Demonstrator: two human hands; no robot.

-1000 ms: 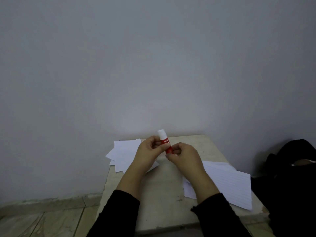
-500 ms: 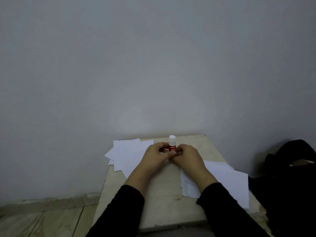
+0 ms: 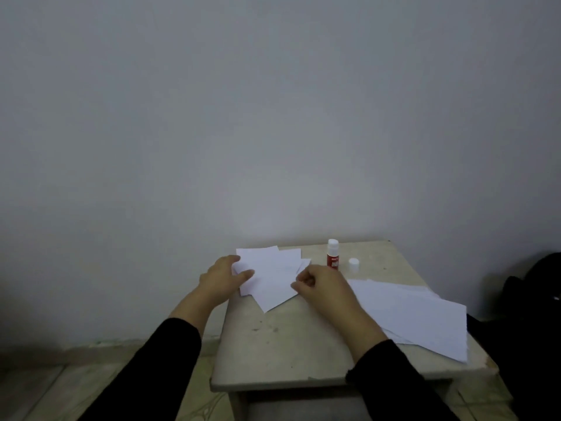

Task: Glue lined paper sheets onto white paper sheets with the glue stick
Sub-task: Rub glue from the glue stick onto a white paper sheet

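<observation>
The red glue stick (image 3: 333, 255) stands upright at the back of the small table (image 3: 282, 344), uncapped, with its white cap (image 3: 353, 262) lying just to its right. A fanned pile of white paper sheets (image 3: 273, 275) lies at the back left. My left hand (image 3: 223, 278) holds the pile's left edge, thumb on top. My right hand (image 3: 323, 285) has curled fingers pinching the pile's right edge. The lined paper sheets (image 3: 413, 317) lie in a loose stack on the right side of the table.
A plain grey wall rises right behind the table. A dark bag or cloth (image 3: 534, 299) sits to the right of the table. Tiled floor (image 3: 45, 384) shows at the lower left, below the table's edge.
Both hands have let go of the glue stick, which now stands on the table with its cap off beside it. The hands have moved left onto the white sheets.
</observation>
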